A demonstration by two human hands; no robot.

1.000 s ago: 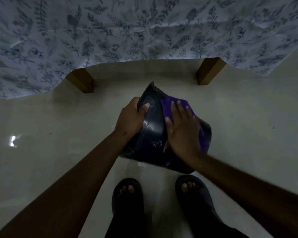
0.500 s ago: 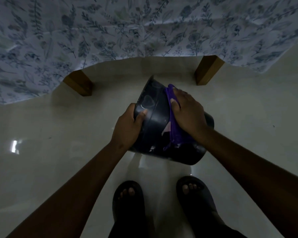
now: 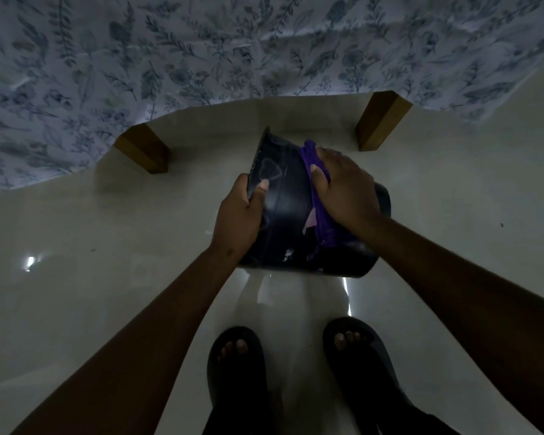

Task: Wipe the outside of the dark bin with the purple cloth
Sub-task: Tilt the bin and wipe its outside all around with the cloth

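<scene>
The dark bin is tipped on its side above the pale floor, its rim pointing away from me toward the upper left. My left hand grips the bin's left side near the rim, thumb across the wall. My right hand presses the purple cloth against the bin's upper outer wall, fingers curled over the cloth near the rim end. Part of the cloth hangs down the bin's side below my wrist. The bin's base faces me at the lower right.
A table draped in a leaf-patterned cloth fills the top of the view, with two wooden legs standing beyond the bin. My feet in dark sandals stand on the glossy floor just below the bin.
My right hand has slid the cloth along the bin's wall away from me, from the middle toward the rim end. The left hand keeps its grip and the bin has tilted slightly.
</scene>
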